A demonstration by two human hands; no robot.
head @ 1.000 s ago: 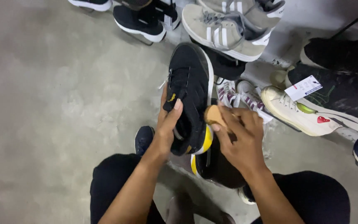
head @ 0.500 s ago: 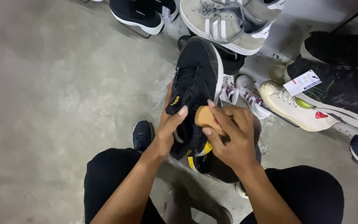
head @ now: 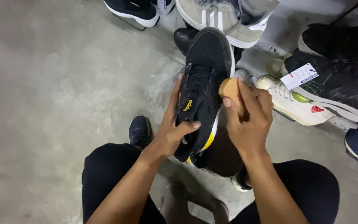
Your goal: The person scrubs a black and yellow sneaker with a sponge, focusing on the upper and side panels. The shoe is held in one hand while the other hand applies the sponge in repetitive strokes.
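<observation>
From where I watch, bare concrete floor fills everything toward nine o'clock. Near centre, my left hand is wrapped around the black sneaker, thumb lying across its tongue and fingers behind, holding it up with the toe pointing to twelve o'clock. A yellow strip shows at the heel end, by six o'clock of the shoe. Just right of it, my right hand grips a tan wooden brush, pressed against the sneaker's side. Beneath both hands lies a second dark shoe between my knees. At twelve o'clock sits a grey striped sneaker. Toward three o'clock lies a cream canvas shoe with a white tag beside it.
</observation>
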